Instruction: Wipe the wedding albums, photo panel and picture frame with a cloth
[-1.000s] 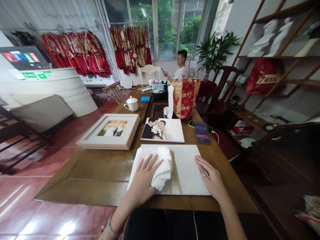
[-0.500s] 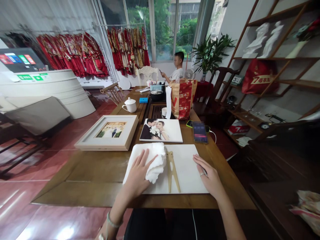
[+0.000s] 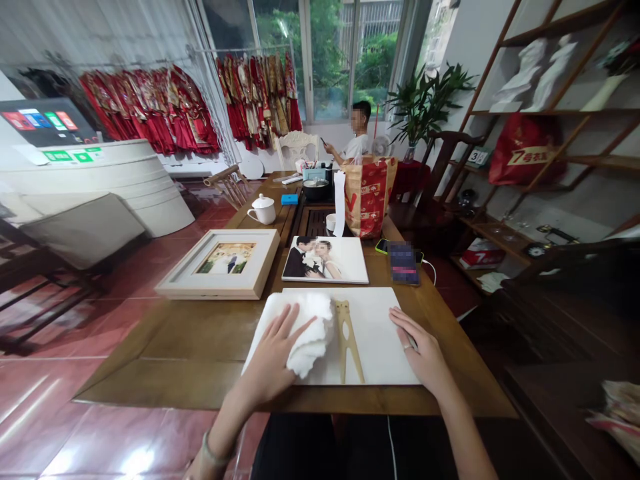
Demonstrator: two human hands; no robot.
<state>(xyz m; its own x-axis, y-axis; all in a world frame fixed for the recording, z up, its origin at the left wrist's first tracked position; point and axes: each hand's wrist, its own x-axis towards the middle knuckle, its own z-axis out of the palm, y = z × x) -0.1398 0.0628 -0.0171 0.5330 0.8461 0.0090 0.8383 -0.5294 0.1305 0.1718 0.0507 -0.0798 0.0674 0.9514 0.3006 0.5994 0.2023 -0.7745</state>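
A white board (image 3: 377, 333) lies face down on the wooden table (image 3: 200, 347) in front of me, with a wooden stand piece (image 3: 349, 340) on its back. My left hand (image 3: 273, 353) lies flat, fingers spread, pressing a white cloth (image 3: 313, 330) onto the board's left part. My right hand (image 3: 420, 350) rests flat on the board's right edge, fingers stretched out, a ring on one finger.
Behind the board lie a wedding photo print (image 3: 326, 260), a framed photo (image 3: 223, 261) and a phone (image 3: 403, 263) on a cable. Farther back stand a white teapot (image 3: 263, 209), a red paper bag (image 3: 370, 195) and a seated person (image 3: 357, 133). Shelves stand at the right.
My left hand has slid the cloth leftward across the board, uncovering the wooden stand piece. My right hand has stayed on the right edge.
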